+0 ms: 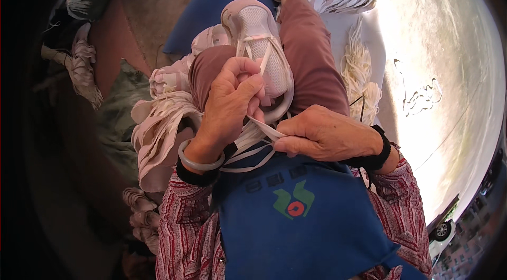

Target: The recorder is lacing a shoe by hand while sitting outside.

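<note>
Right hand (330,134) has a white lace (268,129) pinched between thumb and finger. Left hand (229,100) is gripping lace too, right by the pale shoe (257,20) between the legs (310,61)

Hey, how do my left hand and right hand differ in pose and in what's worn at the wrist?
The left hand bunches its fingers around white lace by the pale pink shoe, while the right hand pinches lace nearer the blue apron. The left hand points up toward the shoe; the right hand points leftward. The left hand has a pale bangle; the right hand shows none. Both have black wristbands.
</note>
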